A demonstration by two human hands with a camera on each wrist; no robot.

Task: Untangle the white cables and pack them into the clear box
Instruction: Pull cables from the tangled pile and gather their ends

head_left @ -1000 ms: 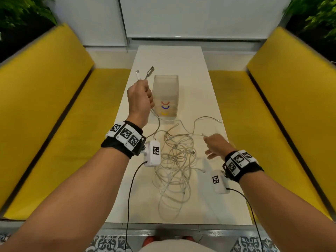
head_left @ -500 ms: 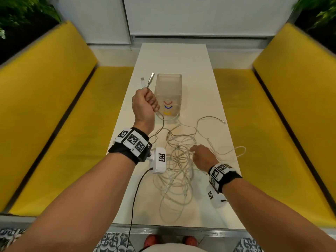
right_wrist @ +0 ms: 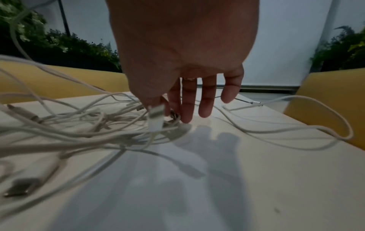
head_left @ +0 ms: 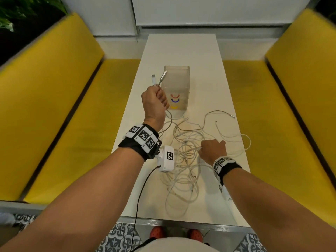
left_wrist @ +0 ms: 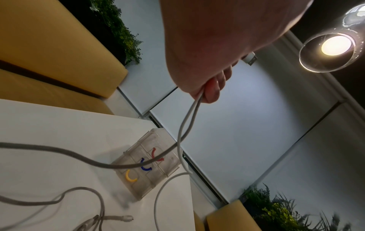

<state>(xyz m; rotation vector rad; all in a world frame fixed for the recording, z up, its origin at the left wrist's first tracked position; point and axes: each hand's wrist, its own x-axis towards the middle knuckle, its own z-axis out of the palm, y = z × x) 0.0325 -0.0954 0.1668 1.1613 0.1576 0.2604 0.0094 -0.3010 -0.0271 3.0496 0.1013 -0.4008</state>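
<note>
Between yellow benches, my left hand (head_left: 154, 102) clenches two plug ends clear; my right hand (head_left: 213, 149) pinches a white plug (right_wrist: 156, 118) from the tangled white cables (head_left: 183, 160), freeing it.

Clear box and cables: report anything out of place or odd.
The clear box stands upright and looks empty. One cable loop hangs over the table's right edge. The rest is a knotted pile. No damage visible.

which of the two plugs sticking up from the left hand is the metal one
The plug nearer the clear box: the silver plug leans toward it. The white plug stands on its far side. Left hand grips both cables.
</note>
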